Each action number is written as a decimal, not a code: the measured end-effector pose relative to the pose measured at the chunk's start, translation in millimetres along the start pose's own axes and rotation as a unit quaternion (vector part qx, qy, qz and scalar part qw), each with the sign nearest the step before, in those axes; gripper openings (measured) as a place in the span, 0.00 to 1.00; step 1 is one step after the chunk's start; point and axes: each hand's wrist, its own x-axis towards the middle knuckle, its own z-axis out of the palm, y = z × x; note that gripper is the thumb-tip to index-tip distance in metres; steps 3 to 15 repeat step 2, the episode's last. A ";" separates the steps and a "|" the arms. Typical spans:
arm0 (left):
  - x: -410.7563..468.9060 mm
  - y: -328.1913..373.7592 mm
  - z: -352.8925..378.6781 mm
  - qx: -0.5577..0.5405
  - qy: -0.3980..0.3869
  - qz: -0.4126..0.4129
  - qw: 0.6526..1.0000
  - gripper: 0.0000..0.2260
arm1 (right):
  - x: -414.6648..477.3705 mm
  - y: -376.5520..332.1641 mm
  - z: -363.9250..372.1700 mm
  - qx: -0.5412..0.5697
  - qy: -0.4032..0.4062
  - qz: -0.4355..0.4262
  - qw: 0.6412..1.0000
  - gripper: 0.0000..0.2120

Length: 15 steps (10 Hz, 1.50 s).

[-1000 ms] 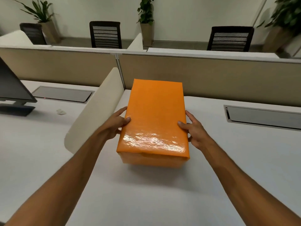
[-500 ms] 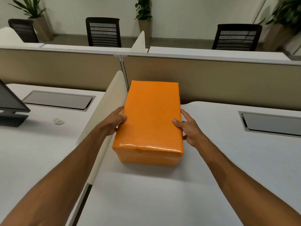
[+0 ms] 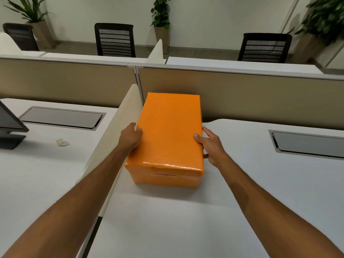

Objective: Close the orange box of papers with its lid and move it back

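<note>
The orange box (image 3: 167, 135) stands on the white desk (image 3: 186, 220) with its lid on, so the papers are hidden. Its far end sits close to the beige partition (image 3: 251, 97) and its left side runs along the white side divider (image 3: 119, 131). My left hand (image 3: 130, 138) presses on the box's left side, thumb on the lid's edge. On the opposite side, my right hand (image 3: 210, 146) holds the box with the thumb on top and the fingers down the wall.
A grey cable hatch (image 3: 307, 146) lies in the desk to the right. Beyond the divider, the neighbouring desk carries another hatch (image 3: 61, 118), a monitor base (image 3: 9, 136) and a crumpled scrap (image 3: 62, 142). Chairs and potted plants stand behind the partition.
Both hands have slid the closed box away from me, toward the partition and along the side divider. My grip on its two sides is unchanged.
</note>
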 end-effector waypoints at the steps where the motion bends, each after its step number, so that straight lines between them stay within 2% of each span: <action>1: -14.5 2.6 2.8 0.044 0.030 0.038 0.998 0.27 | -8.3 1.3 -4.9 -0.025 0.030 -0.007 0.999 0.29; 2: -27.1 9.3 9.1 0.087 0.048 0.082 0.992 0.26 | -14.4 -0.1 -11.6 -0.077 0.073 -0.027 0.994 0.27; 15: -27.1 9.3 9.1 0.087 0.048 0.082 0.992 0.26 | -14.4 -0.1 -11.6 -0.077 0.073 -0.027 0.994 0.27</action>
